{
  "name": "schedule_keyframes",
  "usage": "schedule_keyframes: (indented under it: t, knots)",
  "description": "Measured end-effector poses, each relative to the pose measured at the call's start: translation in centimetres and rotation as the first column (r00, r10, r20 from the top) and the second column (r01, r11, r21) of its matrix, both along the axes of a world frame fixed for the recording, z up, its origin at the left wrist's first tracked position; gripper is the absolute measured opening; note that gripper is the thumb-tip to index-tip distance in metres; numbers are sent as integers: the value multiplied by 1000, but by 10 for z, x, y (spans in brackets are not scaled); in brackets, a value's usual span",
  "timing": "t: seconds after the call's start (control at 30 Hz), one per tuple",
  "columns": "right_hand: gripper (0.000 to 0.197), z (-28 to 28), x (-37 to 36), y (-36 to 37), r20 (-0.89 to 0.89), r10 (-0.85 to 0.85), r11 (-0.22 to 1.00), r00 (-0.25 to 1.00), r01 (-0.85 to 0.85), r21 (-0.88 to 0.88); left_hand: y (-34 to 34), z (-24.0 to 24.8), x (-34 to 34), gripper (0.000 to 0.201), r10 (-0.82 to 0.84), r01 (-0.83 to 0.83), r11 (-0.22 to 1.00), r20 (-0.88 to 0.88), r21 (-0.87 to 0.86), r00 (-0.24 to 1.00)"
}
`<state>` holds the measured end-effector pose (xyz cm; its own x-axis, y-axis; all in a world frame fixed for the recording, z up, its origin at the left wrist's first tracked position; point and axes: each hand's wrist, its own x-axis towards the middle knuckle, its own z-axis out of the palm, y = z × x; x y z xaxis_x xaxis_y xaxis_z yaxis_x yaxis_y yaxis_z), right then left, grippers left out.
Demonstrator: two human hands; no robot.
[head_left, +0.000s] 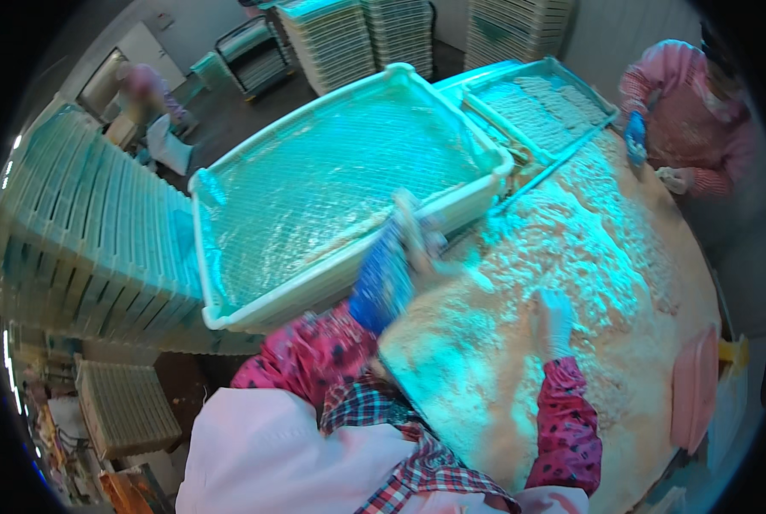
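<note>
My left hand, with a blue cuff over the wrist, is at the near rim of a large pale tray lined with clear film. Motion smears its fingers, so whether they hold anything is unclear. Along the near side inside the tray runs a narrow pale strip. My right hand, in a white glove, is down at the near edge of a heap of pale, flour-dusted pieces on the round table. Its fingertips are partly hidden and blurred.
A smaller tray with rows of pale pieces stands behind the heap. Across the table, a co-worker in pink wears one blue glove. Stacked trays rise at left. A pink bin is at the right edge.
</note>
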<state>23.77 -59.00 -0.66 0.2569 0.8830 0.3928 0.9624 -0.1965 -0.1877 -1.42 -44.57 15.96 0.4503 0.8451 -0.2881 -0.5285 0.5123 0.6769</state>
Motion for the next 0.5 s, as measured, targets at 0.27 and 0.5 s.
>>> schedule_keyframes:
  t: [0.27,0.5]
  knots:
    - [18,1,-10,5,-73,-53,999,996,52,-9,130,-36,-124,59,-87,477,832,-784,281,614]
    - [14,70,-22,-46,-648,29,951,761,178,252,141,-67,-178,47,-54,493,802,-780,338,624]
